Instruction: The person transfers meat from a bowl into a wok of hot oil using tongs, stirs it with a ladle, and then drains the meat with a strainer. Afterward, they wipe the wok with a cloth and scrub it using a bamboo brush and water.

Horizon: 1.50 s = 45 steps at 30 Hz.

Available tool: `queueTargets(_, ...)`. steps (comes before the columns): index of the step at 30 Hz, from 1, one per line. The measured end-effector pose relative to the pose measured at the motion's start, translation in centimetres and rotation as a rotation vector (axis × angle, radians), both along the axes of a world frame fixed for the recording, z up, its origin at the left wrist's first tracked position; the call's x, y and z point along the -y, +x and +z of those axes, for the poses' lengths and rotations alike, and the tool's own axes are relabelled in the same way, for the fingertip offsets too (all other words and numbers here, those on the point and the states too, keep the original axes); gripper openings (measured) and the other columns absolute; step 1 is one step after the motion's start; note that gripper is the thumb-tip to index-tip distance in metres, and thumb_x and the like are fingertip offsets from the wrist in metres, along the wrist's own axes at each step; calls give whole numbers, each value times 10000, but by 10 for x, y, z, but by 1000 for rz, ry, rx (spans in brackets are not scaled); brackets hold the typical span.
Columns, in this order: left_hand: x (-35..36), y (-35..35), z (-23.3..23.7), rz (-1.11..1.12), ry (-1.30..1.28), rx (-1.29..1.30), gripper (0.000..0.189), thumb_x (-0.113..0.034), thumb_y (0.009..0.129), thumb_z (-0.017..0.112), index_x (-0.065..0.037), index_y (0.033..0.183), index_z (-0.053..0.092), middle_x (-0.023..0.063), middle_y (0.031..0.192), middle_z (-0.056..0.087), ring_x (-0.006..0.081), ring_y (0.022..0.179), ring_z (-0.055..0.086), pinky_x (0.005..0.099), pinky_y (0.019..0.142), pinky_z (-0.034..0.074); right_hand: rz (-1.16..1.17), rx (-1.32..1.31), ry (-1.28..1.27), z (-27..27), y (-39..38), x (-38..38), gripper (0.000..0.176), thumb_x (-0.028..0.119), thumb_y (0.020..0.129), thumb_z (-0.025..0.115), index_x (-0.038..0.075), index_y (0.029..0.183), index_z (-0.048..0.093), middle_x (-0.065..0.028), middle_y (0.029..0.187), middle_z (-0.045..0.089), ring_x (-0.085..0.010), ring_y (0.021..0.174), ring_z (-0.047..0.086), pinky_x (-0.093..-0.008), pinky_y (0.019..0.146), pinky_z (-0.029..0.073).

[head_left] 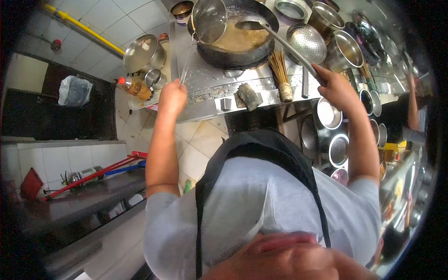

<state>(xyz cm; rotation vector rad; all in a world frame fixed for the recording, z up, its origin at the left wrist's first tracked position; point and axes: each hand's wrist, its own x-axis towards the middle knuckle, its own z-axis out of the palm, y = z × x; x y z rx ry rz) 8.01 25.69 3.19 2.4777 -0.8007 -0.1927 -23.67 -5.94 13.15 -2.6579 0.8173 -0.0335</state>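
Observation:
My left hand (173, 99) is closed round the thin handle of a round mesh strainer (210, 21), which is held up over the left side of a wok. In my right hand (337, 88) is the long handle of a ladle (291, 50); its bowl is over the cloudy, brownish liquid (240, 37) in the wok. The black wok (235, 59) sits on the steel stove top. A bamboo brush (281, 79) and a crumpled grey cloth (248, 97) lie on the stove's front edge between my hands.
At left stand a large steel pot (144, 53), a small metal cup (155, 79) and a red-capped bottle (135, 88). A perforated skimmer (306, 44) and steel pots (344, 50) are at right. Several bowls (338, 150) stand lower right. A yellow pipe (88, 28) runs along the wall.

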Motion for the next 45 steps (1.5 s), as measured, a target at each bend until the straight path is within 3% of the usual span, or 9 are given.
queueTargets(6, 1, -3, -2, -17, 0, 80, 280, -193, 871, 502, 48, 951, 619, 303, 921, 623, 458, 919, 592, 490, 836, 463, 87, -205, -74, 49, -6, -10, 678, 35, 725, 587, 187, 1378, 487, -216, 854, 643, -330, 757, 628, -414, 734, 477)
queueTargets(14, 3, -1, -7, -22, 59, 39, 270, -184, 871, 506, 49, 947, 621, 300, 906, 624, 460, 903, 593, 501, 826, 459, 152, -428, -299, 4, 52, -12, 687, 1, 763, 525, 225, 1407, 436, -192, 907, 661, -357, 836, 648, -474, 753, 518)
queueTargets(25, 0, -13, -6, 30, -5, 26, 290, -192, 880, 492, 56, 966, 617, 303, 909, 621, 464, 903, 586, 494, 810, 458, 19, -152, -87, -90, 60, 10, 667, 73, 763, 538, 236, 1403, 445, -249, 900, 647, -398, 821, 638, -470, 757, 492)
queueTargets(34, 4, -15, -6, 79, -28, 44, 263, -192, 885, 483, 38, 887, 608, 289, 859, 624, 456, 854, 596, 511, 766, 460, -3, 13, 36, -24, 31, 42, 688, 36, 715, 575, 169, 1381, 474, -223, 1043, 656, -325, 922, 659, -389, 837, 487)
queueTargets(36, 3, -8, -16, 59, -31, 102, 259, -192, 887, 482, 37, 869, 603, 289, 846, 624, 458, 840, 596, 516, 755, 461, 47, -28, -5, -2, 18, 52, 662, 26, 730, 565, 137, 1377, 483, -152, 864, 673, -222, 708, 644, -332, 694, 500)
queueTargets(37, 5, -5, -17, 36, -34, 161, 257, -191, 888, 482, 35, 851, 598, 289, 834, 623, 461, 827, 596, 520, 744, 462, 48, -28, -7, 6, 15, 48, 662, 26, 730, 565, 137, 1377, 483, -152, 864, 673, -222, 708, 644, -332, 694, 500)
queueTargets(39, 12, -2, -18, 53, 22, 191, 250, -184, 884, 482, 32, 847, 602, 288, 833, 626, 461, 827, 599, 517, 747, 468, -64, 23, 272, 17, 15, 38, 633, 35, 749, 567, 100, 1373, 487, -50, 688, 558, -122, 526, 509, -278, 513, 437)
queueTargets(42, 25, 7, -23, 68, 109, 224, 235, -166, 872, 483, 28, 851, 614, 287, 842, 632, 458, 827, 608, 510, 757, 479, -152, 120, 413, -10, 27, 40, 624, 46, 759, 574, 82, 1374, 483, 12, 638, 454, -75, 458, 417, -254, 419, 356)
queueTargets(45, 36, 18, -33, 63, 136, 225, 225, -153, 857, 490, 25, 868, 628, 284, 866, 640, 454, 831, 618, 509, 769, 486, -185, 236, 446, -56, 49, 46, 572, 69, 799, 561, 91, 1366, 488, -10, 608, 475, -112, 406, 428, -291, 361, 357)
